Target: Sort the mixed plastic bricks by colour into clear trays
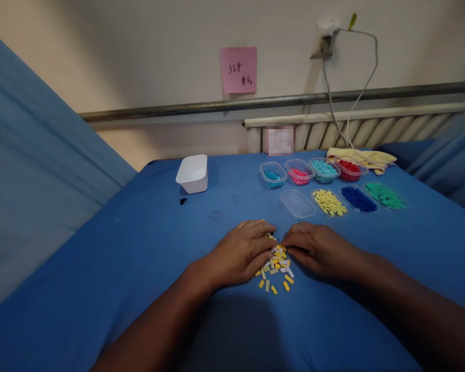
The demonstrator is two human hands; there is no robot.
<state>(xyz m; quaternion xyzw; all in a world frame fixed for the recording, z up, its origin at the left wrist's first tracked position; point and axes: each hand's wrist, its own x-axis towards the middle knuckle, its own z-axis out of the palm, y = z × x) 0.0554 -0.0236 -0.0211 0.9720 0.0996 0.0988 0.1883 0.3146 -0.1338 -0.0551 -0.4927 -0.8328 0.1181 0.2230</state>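
Note:
A loose pile of small yellow, white and greyish toy bricks [278, 263] lies on the blue-covered table. Along its left edge rests my left hand [242, 250], fingers stretched out and lying over some of the bricks. My right hand [313, 248] is at the pile's upper right, its fingertips drawn together beside a yellow-orange brick. Whether a brick is pinched there is hidden by the fingers. Several bricks are scattered at the near side of the pile, below both hands.
Behind the pile stand clear tubs of blue [273, 176], pink, light blue and red pieces [349, 169]. Nearer are an empty lid [297, 204] and trays of yellow [329, 202], dark blue and green pieces. A white bin [194, 174], small black object [183, 201] and yellow cloth [372, 159] lie around.

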